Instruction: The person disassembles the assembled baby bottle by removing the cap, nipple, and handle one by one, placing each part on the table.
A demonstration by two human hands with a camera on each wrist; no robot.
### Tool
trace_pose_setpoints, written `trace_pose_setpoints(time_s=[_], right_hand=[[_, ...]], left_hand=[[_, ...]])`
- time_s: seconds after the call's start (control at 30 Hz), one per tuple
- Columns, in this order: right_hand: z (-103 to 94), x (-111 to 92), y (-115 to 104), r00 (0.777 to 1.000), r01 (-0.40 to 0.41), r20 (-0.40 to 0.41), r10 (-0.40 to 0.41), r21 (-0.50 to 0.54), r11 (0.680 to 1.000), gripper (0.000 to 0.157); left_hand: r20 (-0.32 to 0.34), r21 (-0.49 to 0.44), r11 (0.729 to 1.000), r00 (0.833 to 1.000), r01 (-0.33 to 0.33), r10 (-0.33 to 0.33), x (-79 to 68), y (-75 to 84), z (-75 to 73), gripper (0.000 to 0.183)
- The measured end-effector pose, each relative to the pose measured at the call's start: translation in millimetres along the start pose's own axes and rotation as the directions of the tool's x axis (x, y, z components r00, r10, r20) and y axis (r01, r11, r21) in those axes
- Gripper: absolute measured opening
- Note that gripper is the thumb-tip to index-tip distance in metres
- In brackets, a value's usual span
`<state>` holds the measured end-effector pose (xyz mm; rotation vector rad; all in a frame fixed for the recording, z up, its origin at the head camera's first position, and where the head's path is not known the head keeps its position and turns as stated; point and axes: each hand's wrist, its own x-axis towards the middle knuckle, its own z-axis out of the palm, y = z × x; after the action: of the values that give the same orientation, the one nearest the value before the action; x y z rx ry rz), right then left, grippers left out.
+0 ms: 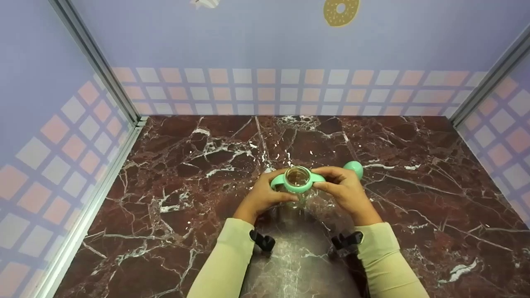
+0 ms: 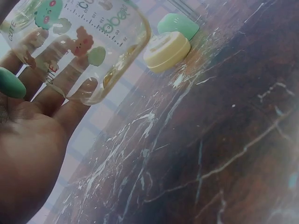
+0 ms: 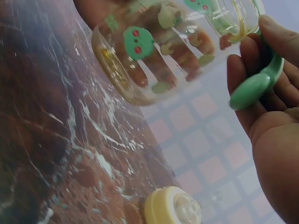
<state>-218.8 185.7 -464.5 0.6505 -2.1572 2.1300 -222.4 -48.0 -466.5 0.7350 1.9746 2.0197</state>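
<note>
A clear baby bottle (image 2: 110,51) with cartoon prints and a measuring scale stands upright, its top open, between my two hands. A green two-handled ring (image 1: 298,188) sits round its neck. My left hand (image 1: 265,192) holds the bottle, with fingers spread behind the clear wall and thumb in front. With thumb and fingers, my right hand (image 1: 345,191) pinches the ring's right handle (image 3: 254,91). A little yellowish liquid (image 3: 114,67) shows at the bottle's base.
Beyond my right hand, a green dome-shaped cap (image 1: 353,169) is on the dark red marble table (image 1: 186,165). Near it lies a yellow collar (image 2: 167,51) with a clear teat (image 3: 188,210). Patterned panels (image 1: 265,49) enclose the table's back and sides.
</note>
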Motion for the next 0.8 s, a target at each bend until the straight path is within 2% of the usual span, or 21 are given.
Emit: trace_pose_setpoints(time_s=[0.17, 0.33, 0.6, 0.8], right_hand=[[4.6, -1, 2, 0.999, 0.025, -0.034, -0.02, 0.168, 0.985, 0.025], [9.8, -1, 4, 0.997, 0.047, -0.068, -0.029, 0.283, 0.958, 0.024], [15.0, -1, 7, 0.994, 0.113, -0.048, -0.102, 0.473, 0.874, 0.024], [21.2, 0, 7, 0.989, 0.147, -0.081, -0.124, 0.493, 0.858, 0.025]], left_hand=[[-0.063, 0.033, 0.999, 0.998, -0.002, 0.004, 1.1, 1.4, 4.4, 0.065], [-0.121, 0.066, 0.998, 0.993, 0.017, -0.008, 0.7, 4.9, 7.5, 0.065], [-0.103, 0.059, 0.998, 0.995, 0.002, 0.004, 2.3, 5.3, 8.0, 0.063], [-0.118, 0.008, 1.0, 0.993, -0.028, 0.028, 8.7, -18.1, 5.8, 0.063]])
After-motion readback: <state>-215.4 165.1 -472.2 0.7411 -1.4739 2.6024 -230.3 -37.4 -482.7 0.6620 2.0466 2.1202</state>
